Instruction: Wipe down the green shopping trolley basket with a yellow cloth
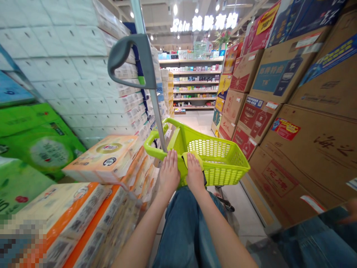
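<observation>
A lime-green plastic shopping cart (223, 175) with perforated sides stands right in front of my knees, its basket holding nothing that I can see. My left hand (169, 172) grips the cart's near rim, close to the metal pole, with its fingers together over the edge. Just to the right, my right hand (195, 174) presses a yellow cloth (200, 160) with a dark edge against the same rim. Above the cart, a grey looped handle (152, 63) is fixed to the slanting metal pole (157, 111). My fingertips' undersides are hidden.
Packs of tissue paper (103, 149) are stacked along the left, below a tall wall of white packs (69, 67). Cardboard cartons (312, 149) line the right side. Ahead are shelves of small products (195, 80). Another person's denim-clad leg (312, 242) shows at lower right.
</observation>
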{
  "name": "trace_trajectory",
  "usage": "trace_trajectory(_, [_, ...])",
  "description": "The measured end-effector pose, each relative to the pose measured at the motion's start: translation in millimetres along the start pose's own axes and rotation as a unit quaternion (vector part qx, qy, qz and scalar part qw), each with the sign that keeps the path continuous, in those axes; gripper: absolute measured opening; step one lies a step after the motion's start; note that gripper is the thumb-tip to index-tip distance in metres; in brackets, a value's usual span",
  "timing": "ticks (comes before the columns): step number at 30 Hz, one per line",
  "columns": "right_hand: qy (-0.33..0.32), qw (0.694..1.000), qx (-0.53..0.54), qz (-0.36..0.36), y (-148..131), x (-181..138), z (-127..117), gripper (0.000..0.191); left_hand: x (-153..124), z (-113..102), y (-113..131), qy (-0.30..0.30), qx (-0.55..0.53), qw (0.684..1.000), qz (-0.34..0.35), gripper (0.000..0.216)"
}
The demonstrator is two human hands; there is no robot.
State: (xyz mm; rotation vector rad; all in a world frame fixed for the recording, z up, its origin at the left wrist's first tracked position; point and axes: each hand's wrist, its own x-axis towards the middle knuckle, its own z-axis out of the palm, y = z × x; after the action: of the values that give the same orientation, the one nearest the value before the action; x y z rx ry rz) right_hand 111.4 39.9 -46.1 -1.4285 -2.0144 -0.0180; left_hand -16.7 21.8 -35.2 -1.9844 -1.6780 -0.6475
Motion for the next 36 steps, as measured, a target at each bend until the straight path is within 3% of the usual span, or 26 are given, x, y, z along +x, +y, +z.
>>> trace_trajectory(5, [0.034,0.997,-0.058,0.038,52.6,-24.0,-5.7,0.081,-0.3,-1.0,1.1,0.0,-0.013,1.0,-0.005,0.079])
trace_trajectory(8, [0.046,0.993,-0.07,0.086,62.4,-27.7,-6.7,0.085,-0.2,-1.1,1.6,0.005,-0.019,1.0,-0.004,0.08])
trace_trajectory(12, [0.009,0.993,-0.034,0.11,25.7,-10.0,-3.0,0.081,0.7,-0.5,1.8,0.003,-0.013,1.0,-0.009,0.078])
trace_trajectory(16, [-0.021,0.999,0.026,0.035,-26.6,13.3,2.1,0.08,1.0,-0.1,0.2,-0.004,0.013,1.0,-0.007,0.068])
trace_trajectory(19, [-0.018,0.999,0.042,0.005,-36.0,16.6,3.7,0.078,0.3,-1.1,-1.2,-0.004,0.024,1.0,-0.005,0.066])
trace_trajectory(23, [0.002,1.0,0.018,-0.002,-1.9,1.0,3.1,0.084,-0.4,-4.9,-1.4,-0.012,0.008,1.0,0.004,0.076])
trace_trajectory(30, [0.042,0.993,-0.081,0.08,89.1,-37.0,-10.4,0.087,-0.5,-6.8,0.0,-0.019,-0.009,1.0,0.0,0.081])
trace_trajectory(33, [0.052,0.987,-0.092,0.118,93.9,-35.5,-10.4,0.086,-1.0,-5.2,0.4,-0.014,-0.013,1.0,-0.005,0.084])
trace_trajectory(36, [0.028,0.989,-0.068,0.127,61.9,-17.1,-3.2,0.083,-1.3,-2.8,0.1,-0.01,-0.014,1.0,-0.004,0.085])
